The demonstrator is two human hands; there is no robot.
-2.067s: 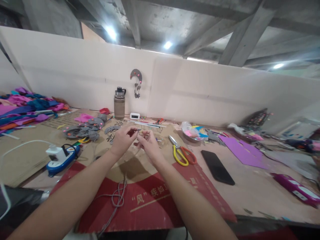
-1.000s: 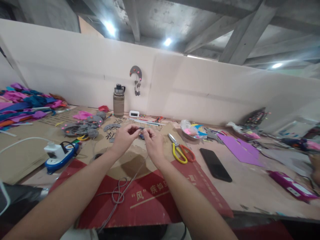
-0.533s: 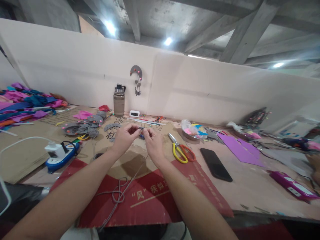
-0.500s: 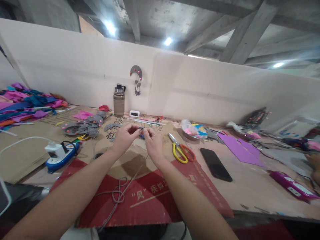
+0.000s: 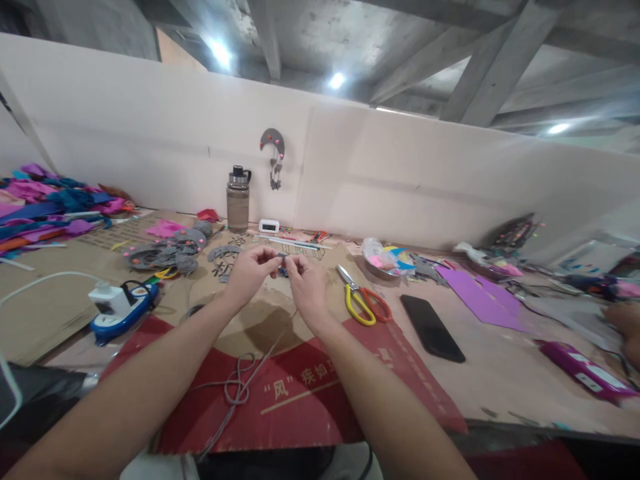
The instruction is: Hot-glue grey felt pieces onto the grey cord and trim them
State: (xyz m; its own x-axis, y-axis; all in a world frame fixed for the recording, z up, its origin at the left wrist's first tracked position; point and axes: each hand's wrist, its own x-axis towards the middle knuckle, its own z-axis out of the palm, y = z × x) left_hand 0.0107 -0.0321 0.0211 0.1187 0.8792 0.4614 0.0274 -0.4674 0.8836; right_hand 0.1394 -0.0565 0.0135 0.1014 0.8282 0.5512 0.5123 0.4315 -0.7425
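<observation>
Both hands meet above the cardboard sheet, fingertips pinched together. My left hand [image 5: 254,270] and my right hand [image 5: 306,280] are closed on a small grey piece [image 5: 283,256], mostly hidden by the fingers; its exact kind is too small to make out. A grey cord [image 5: 237,393] runs down from near my right hand and lies looped on the red printed part of the cardboard [image 5: 310,427]. Grey felt cut-outs [image 5: 225,252] lie just left of my left hand. Scissors [image 5: 361,297] with one yellow and one orange handle rest to the right, blades apart.
A bottle [image 5: 238,200] and a small white clock [image 5: 269,227] stand by the white partition, where a grey moon ornament [image 5: 273,143] hangs. A black phone [image 5: 432,328], purple sheet [image 5: 483,300], bowl of scraps [image 5: 385,263] and blue power strip [image 5: 125,313] lie around. Another person's hand [image 5: 623,320] shows at far right.
My fingers have shifted very slightly around the small grey piece. The other person's hand at the far right has moved a little; the rest looks the same.
</observation>
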